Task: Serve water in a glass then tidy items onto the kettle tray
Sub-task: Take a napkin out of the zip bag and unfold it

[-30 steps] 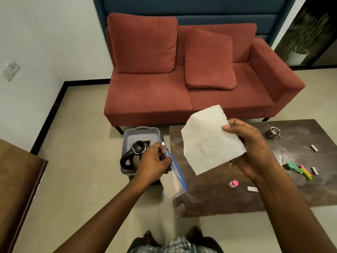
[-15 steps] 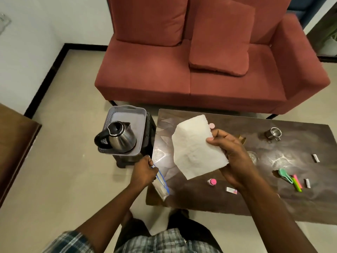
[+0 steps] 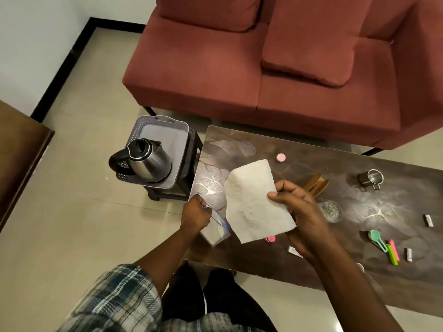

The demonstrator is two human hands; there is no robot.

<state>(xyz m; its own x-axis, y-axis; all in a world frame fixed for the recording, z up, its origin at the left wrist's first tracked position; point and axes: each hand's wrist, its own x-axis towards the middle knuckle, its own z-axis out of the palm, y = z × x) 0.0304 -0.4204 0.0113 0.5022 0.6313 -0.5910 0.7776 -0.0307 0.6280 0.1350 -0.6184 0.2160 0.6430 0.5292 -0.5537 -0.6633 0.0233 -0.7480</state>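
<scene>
A steel kettle (image 3: pixel 148 162) with a black handle stands on the near end of a grey perforated tray (image 3: pixel 167 130), which rests on a small dark stool left of the table. My left hand (image 3: pixel 195 213) grips the blue-edged top of a clear zip bag (image 3: pixel 215 230) at the table's left corner. My right hand (image 3: pixel 297 207) pinches a white paper napkin (image 3: pixel 254 204) by its right edge, held above the dark marble-patterned table (image 3: pixel 359 267). A clear empty glass (image 3: pixel 332 210) stands just right of that hand.
On the table lie a steel cup (image 3: pixel 370 179), a brown wooden holder (image 3: pixel 316 184), a pink lid (image 3: pixel 280 157), a green spoon with pink and green clips (image 3: pixel 383 243) and small wrapped sachets (image 3: pixel 428 220). A red sofa (image 3: pixel 263 68) stands behind. A brown cabinet (image 3: pixel 16 149) is at left.
The view has tilted down and drawn closer. My left hand with the bag has dropped to the table's left corner; the napkin has come lower, over the table.
</scene>
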